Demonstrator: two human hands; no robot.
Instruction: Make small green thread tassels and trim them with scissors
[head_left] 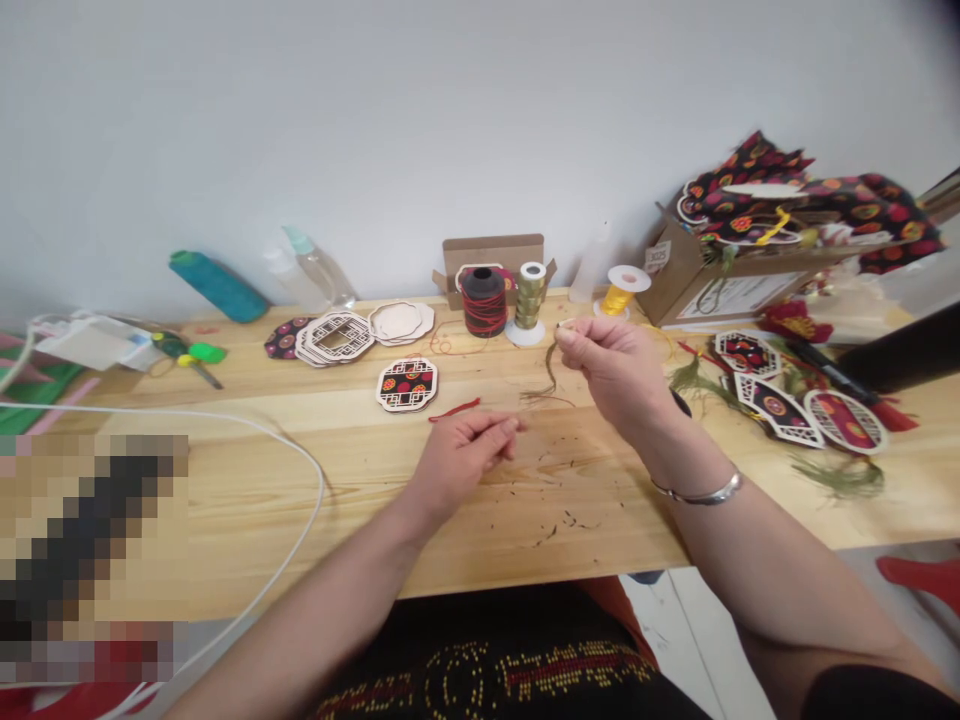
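Observation:
My right hand (611,360) is raised above the table, thumb and forefinger pinching the top of an olive-green tassel (552,372) whose strands hang down to the left. My left hand (469,450) is lower, fingers curled and thumb pressed against them; whether anything thin is between them is hidden. Just behind it a short red cord (454,409) shows. Farther back lies a wooden-framed ornament (406,386) with dark patterned fabric. Beyond my hands stand a spool of red cord (484,303) and a spool of olive thread (529,302).
Wooden frames (337,338) are stacked at the back. Finished ornaments (776,408) with tassels lie at right, below a cardboard box (742,283) heaped with fabric. Snips (187,360) lie at left. A white cable (321,480) crosses the left side. Dark scraps dot the tabletop (600,545).

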